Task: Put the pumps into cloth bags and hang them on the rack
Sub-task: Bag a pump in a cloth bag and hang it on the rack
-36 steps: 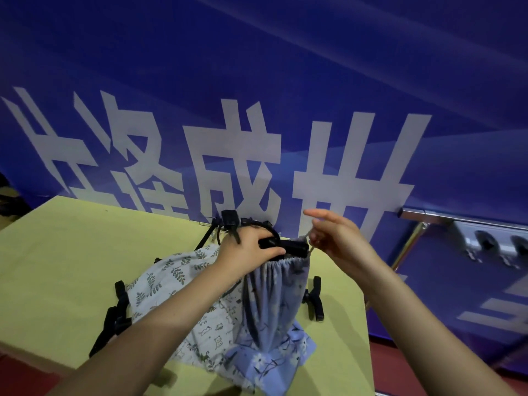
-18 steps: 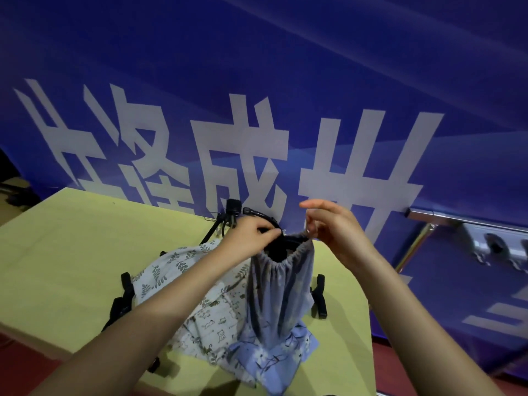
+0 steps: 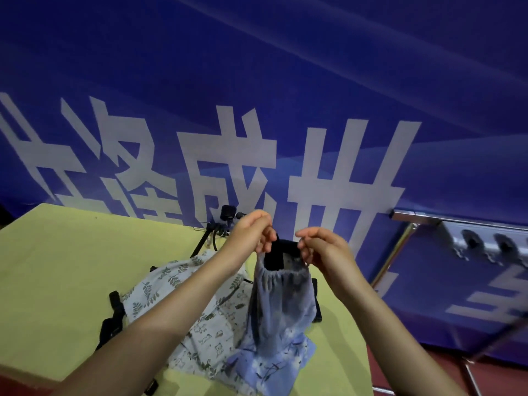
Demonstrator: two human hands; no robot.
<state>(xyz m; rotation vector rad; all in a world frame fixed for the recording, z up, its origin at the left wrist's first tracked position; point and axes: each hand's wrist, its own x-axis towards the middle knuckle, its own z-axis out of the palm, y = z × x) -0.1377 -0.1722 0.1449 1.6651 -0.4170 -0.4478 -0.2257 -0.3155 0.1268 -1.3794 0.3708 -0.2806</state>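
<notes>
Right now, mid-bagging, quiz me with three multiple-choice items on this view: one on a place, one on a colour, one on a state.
1. Where is the rack?
A. right of the table
B. on the table
C. left of the table

2. What colour is the table?
A. red
B. yellow-green
C. white

3. How is the blue bag held?
A. lying flat, untouched
B. by one hand only
C. by both hands at its mouth

Answers:
1 A, its metal bar runs past the table's right edge.
2 B, the bare top left of the bags is yellow-green.
3 C, the left hand and the right hand pinch the gathered mouth, where a dark pump shows.
</notes>
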